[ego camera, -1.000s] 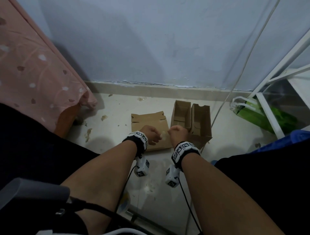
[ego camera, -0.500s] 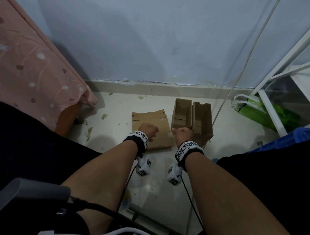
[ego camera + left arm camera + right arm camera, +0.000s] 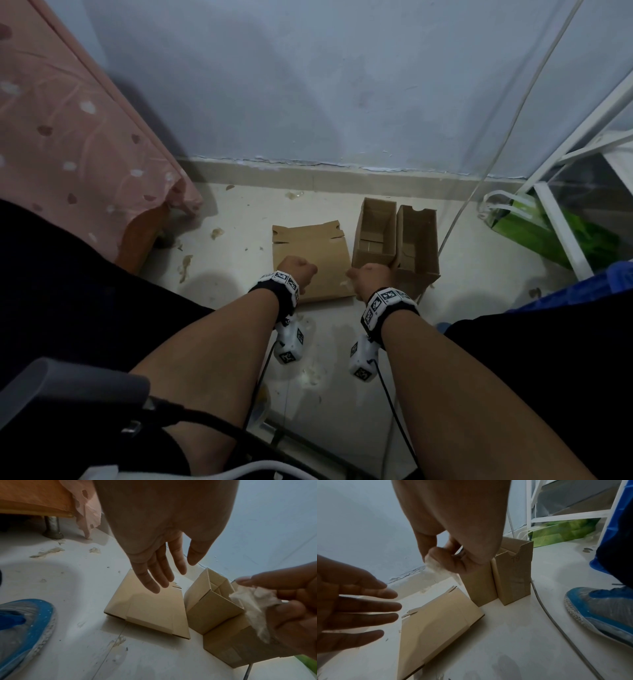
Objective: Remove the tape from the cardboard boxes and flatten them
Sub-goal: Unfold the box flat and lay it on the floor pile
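Note:
A flattened cardboard box point(image 3: 310, 255) lies on the pale floor. Two open boxes point(image 3: 397, 240) stand upright side by side to its right. My left hand point(image 3: 163, 566) hovers above the flat box with fingers straight and apart, holding nothing. My right hand point(image 3: 452, 559) pinches a crumpled wad of whitish tape point(image 3: 436, 566) between thumb and fingers, just in front of the nearer upright box point(image 3: 479, 586). The same tape wad point(image 3: 254, 605) shows in the left wrist view beside the upright boxes point(image 3: 214, 608).
A pink cloth-covered bed point(image 3: 68, 137) stands at the left, the blue wall point(image 3: 325, 85) ahead. A white rack point(image 3: 561, 219) with a green bag point(image 3: 548, 233) is at the right. A cable point(image 3: 556, 622) runs past the boxes. Tape scraps point(image 3: 48, 551) litter the floor. My blue shoes point(image 3: 599, 612) flank the boxes.
My hands, close together a second ago, have drawn apart. The left hand has let go and opened; the right keeps the tape wad.

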Demonstrator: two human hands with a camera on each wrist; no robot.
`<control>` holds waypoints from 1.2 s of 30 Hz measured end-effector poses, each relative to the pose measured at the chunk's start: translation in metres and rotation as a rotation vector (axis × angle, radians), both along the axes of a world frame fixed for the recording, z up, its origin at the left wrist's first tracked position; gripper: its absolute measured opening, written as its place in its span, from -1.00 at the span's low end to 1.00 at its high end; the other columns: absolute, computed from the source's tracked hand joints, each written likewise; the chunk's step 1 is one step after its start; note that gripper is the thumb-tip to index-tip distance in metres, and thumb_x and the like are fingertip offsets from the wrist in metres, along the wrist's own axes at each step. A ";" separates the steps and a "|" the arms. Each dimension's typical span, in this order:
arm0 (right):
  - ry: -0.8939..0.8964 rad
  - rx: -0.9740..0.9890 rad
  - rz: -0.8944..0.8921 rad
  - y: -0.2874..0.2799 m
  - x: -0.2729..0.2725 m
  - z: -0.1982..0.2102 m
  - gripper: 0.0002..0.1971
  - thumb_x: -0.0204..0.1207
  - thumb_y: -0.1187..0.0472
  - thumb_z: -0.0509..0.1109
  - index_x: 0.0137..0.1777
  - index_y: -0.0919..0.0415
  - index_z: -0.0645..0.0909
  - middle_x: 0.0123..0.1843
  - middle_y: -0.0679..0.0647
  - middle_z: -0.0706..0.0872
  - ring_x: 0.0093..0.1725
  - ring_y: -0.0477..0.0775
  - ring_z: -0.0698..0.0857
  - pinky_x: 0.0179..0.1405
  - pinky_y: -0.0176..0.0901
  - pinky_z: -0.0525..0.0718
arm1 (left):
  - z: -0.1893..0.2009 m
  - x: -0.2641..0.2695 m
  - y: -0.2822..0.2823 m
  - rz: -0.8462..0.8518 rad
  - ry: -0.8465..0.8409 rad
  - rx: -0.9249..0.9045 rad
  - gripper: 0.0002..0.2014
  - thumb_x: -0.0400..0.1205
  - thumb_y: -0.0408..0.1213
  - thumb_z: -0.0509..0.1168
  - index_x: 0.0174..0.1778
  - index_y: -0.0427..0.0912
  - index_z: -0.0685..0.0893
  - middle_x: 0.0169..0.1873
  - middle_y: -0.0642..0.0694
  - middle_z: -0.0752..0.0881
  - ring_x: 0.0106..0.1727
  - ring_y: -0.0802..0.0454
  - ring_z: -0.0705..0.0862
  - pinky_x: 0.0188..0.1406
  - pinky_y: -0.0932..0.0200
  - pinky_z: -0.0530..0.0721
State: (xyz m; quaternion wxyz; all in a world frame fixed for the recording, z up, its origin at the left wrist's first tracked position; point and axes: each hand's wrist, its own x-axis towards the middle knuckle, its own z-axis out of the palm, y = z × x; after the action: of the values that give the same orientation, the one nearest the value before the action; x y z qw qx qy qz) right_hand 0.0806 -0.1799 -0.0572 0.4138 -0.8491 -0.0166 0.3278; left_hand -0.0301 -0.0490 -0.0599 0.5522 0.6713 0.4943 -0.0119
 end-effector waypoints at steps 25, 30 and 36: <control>0.709 -0.397 0.812 -0.007 -0.032 0.002 -0.78 0.68 0.49 0.30 0.07 0.31 0.78 0.07 0.24 0.77 0.17 0.26 0.79 -0.15 0.04 0.83 | -0.009 -0.015 -0.012 -0.184 0.167 -0.186 -0.86 0.64 -0.35 0.36 0.03 -0.27 0.79 -0.11 -0.21 0.84 0.00 -0.15 0.82 0.01 -0.07 0.77; 0.796 -0.548 0.933 -0.005 -0.039 0.006 -0.75 0.77 0.31 0.26 0.34 0.37 0.67 -0.30 0.16 0.81 -0.19 0.14 0.82 0.28 0.18 0.68 | -0.013 -0.018 -0.015 -0.268 0.181 -0.164 -0.86 0.60 -0.44 0.36 -0.02 -0.40 0.79 -0.07 -0.32 0.85 -0.14 -0.14 0.81 -0.15 0.02 0.69; 0.159 -0.315 0.643 -0.005 -0.010 -0.021 -0.62 0.71 0.33 0.31 0.50 0.37 0.57 0.41 0.27 0.69 0.37 0.33 0.70 0.23 0.08 0.75 | -0.014 0.007 -0.012 -0.321 0.122 0.106 -0.82 0.57 -0.36 0.45 0.09 -0.17 0.80 0.10 -0.18 0.79 0.19 -0.15 0.74 0.24 -0.02 0.70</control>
State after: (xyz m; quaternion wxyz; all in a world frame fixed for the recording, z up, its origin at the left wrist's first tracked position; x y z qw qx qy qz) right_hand 0.0705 -0.1846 -0.0784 0.1539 -0.8257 -0.1999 0.5045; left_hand -0.0228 -0.0615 -0.0737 0.4758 0.7679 0.4132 -0.1147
